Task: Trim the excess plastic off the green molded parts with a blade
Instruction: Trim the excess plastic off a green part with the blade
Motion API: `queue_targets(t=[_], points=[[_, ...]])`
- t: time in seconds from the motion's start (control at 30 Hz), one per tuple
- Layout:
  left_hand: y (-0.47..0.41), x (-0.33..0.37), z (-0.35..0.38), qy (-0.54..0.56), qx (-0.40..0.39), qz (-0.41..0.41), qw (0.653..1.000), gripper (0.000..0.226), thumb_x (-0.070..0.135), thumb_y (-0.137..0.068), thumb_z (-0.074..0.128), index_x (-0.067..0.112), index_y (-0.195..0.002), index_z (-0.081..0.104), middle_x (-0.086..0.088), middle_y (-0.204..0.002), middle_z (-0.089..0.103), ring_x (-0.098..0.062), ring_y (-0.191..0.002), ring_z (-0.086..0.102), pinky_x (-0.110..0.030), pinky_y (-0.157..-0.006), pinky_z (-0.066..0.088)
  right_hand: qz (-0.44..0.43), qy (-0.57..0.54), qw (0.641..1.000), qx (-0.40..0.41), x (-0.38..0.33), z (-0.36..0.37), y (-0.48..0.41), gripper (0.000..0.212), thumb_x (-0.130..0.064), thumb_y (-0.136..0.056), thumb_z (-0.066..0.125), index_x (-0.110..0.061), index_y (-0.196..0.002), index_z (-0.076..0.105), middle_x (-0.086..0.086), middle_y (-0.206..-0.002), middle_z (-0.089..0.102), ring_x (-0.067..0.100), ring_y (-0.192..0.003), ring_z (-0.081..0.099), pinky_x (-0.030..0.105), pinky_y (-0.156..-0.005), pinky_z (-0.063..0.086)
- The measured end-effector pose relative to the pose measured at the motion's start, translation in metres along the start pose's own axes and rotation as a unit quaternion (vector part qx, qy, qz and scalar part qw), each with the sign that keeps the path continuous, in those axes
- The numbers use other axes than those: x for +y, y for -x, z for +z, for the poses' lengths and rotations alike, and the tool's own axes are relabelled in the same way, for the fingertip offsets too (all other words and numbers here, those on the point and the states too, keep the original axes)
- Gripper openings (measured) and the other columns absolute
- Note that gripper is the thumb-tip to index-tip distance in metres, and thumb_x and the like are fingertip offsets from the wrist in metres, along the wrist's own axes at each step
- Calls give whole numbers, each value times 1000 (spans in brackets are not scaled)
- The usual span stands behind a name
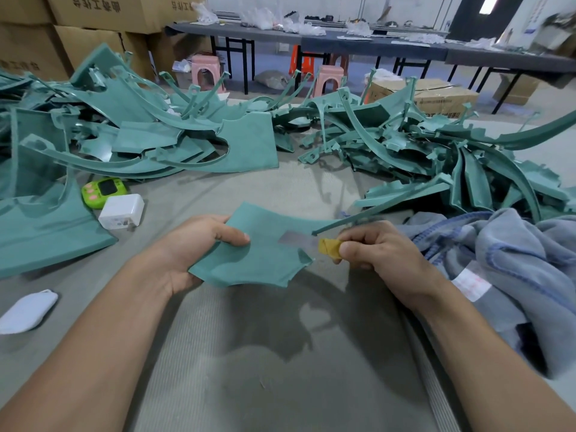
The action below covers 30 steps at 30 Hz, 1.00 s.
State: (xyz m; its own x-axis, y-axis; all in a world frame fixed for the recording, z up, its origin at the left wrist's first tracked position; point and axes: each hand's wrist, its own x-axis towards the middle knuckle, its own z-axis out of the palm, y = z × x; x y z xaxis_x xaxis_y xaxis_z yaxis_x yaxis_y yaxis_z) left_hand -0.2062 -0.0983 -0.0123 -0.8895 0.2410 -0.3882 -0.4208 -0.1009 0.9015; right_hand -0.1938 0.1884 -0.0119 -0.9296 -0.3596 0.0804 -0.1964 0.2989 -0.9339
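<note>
Grey matting (280,188) covers the work surface; left hand (193,247) pinches a flat green part (249,263) at frame centre, thumb on top; right hand (374,244) pinches the yellow-wrapped end of a blade (294,239) lying on the part's right edge; green part piles (420,151) across the upper frame; blue-grey cloth (514,260) at right; white charger (122,211) and green timer (104,188) at left.
</note>
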Motion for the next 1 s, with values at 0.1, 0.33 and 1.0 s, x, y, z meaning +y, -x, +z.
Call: queue_targets(t=[0.1,0.33,1.0], points=[[-1,0,-2,-7,8,-2,1000,40,2,-70,62,2,-108,72,-25,-104,75,-38,-80,75,-38,-54,59,8,17,999,-36,1,2,1,16,-19,-83,64,-15,-72,76,-7,-56,50,5,-55,39,14,-55,32],[-4,-2,0,-15,41,0,999,29,-6,-85,54,-1,-110,69,-25,-100,75,-37,-78,76,-36,-54,59,2,14,1000,-3,5,5,0,22,-4,-93,66,-14,-79,79,-8,-60,59,0,-57,47,15,-57,37],[0,8,-5,49,88,-6,995,23,4,-89,53,1,-106,67,-16,-88,77,-27,-64,74,-34,-47,58,24,-48,980,191,10,9,-3,22,-2,-92,67,-12,-77,80,1,-56,47,12,-54,35,21,-51,29]])
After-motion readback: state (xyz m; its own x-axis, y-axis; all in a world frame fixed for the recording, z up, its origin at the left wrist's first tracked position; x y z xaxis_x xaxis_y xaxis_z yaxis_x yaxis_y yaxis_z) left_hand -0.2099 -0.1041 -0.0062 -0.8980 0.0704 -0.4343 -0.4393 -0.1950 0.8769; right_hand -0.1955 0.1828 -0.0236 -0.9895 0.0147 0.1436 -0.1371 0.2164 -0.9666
